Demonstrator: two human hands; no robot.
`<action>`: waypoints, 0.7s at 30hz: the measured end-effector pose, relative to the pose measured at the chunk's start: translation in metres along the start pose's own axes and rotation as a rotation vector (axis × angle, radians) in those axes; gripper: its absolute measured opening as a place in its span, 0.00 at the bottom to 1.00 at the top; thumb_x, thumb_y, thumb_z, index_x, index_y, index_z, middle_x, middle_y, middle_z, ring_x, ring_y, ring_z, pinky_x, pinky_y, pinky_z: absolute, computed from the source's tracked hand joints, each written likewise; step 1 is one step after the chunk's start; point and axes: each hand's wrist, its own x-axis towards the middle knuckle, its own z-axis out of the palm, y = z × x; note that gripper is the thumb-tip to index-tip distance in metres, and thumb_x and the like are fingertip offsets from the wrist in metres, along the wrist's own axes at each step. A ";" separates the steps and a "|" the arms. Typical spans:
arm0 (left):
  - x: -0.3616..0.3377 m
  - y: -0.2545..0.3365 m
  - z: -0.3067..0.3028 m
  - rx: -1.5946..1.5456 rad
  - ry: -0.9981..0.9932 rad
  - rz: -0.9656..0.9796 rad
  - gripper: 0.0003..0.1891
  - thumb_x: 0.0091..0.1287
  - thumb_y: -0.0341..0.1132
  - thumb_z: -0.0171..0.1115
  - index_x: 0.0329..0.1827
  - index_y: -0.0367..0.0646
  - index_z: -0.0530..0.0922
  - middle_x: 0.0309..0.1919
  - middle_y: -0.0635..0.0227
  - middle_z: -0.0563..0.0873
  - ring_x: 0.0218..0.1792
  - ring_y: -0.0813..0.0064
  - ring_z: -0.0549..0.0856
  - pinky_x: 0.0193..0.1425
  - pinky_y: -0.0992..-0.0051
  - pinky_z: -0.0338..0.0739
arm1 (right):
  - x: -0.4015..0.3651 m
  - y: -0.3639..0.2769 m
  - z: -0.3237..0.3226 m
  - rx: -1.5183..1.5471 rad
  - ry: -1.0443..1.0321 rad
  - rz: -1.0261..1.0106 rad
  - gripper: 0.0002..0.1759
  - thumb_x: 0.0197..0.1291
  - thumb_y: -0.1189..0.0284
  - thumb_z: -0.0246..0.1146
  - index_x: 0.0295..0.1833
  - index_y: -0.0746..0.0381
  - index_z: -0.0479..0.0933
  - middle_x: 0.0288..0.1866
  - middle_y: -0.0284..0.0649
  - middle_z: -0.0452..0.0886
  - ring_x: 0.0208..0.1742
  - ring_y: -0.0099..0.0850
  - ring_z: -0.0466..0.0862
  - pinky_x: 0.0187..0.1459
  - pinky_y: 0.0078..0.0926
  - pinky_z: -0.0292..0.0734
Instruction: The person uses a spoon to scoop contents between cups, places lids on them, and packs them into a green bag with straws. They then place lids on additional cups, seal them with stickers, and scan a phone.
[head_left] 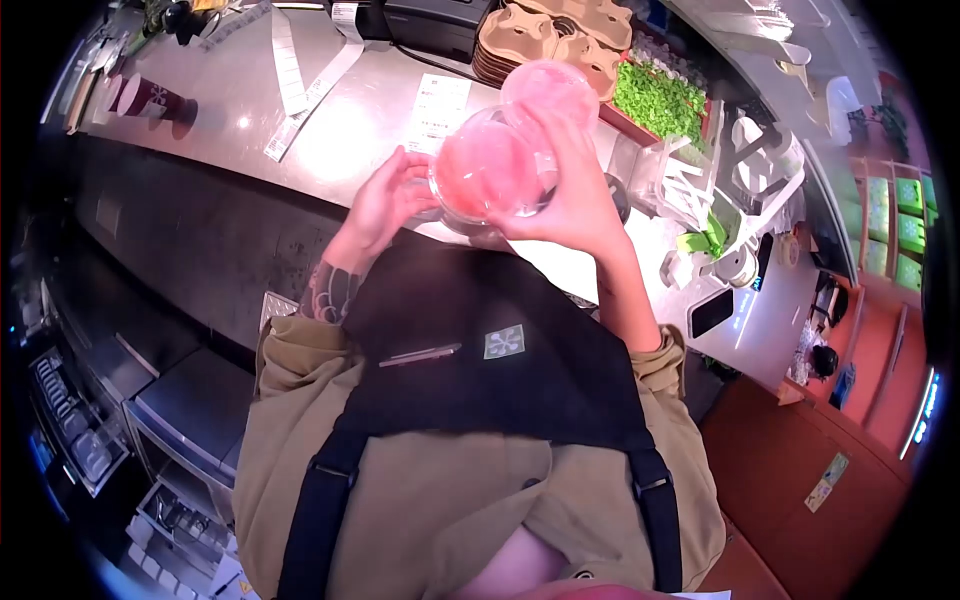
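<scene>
**Right hand [575,200] curled on near pink cup [487,172]**

The near pink cup is held above the bench [225,125], its round top turned toward the camera; its long axis is foreshortened. The left hand [388,198] is held open at its left side; contact cannot be confirmed. A far pink cup [550,90] is positioned just beyond, to the right. Access is bounded by stacked cardboard carriers [530,45] ahead and a tray of greens [655,100] at right. A printed paper [438,105] is laid behind.
</scene>
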 end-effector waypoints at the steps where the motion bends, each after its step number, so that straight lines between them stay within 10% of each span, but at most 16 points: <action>1: 0.001 0.001 -0.001 -0.027 -0.038 -0.009 0.24 0.78 0.51 0.38 0.55 0.38 0.71 0.43 0.64 0.80 0.43 0.71 0.82 0.50 0.72 0.77 | 0.008 -0.009 0.005 -0.130 -0.024 -0.069 0.58 0.26 0.59 0.78 0.70 0.61 0.63 0.63 0.47 0.72 0.64 0.47 0.71 0.66 0.43 0.64; 21: -0.004 0.007 -0.034 0.131 -0.032 0.051 0.13 0.71 0.34 0.58 0.53 0.37 0.74 0.40 0.68 0.81 0.38 0.81 0.82 0.44 0.80 0.78 | 0.027 -0.033 0.087 -0.401 -0.010 -0.104 0.50 0.31 0.58 0.74 0.63 0.69 0.64 0.59 0.54 0.69 0.60 0.52 0.71 0.60 0.46 0.66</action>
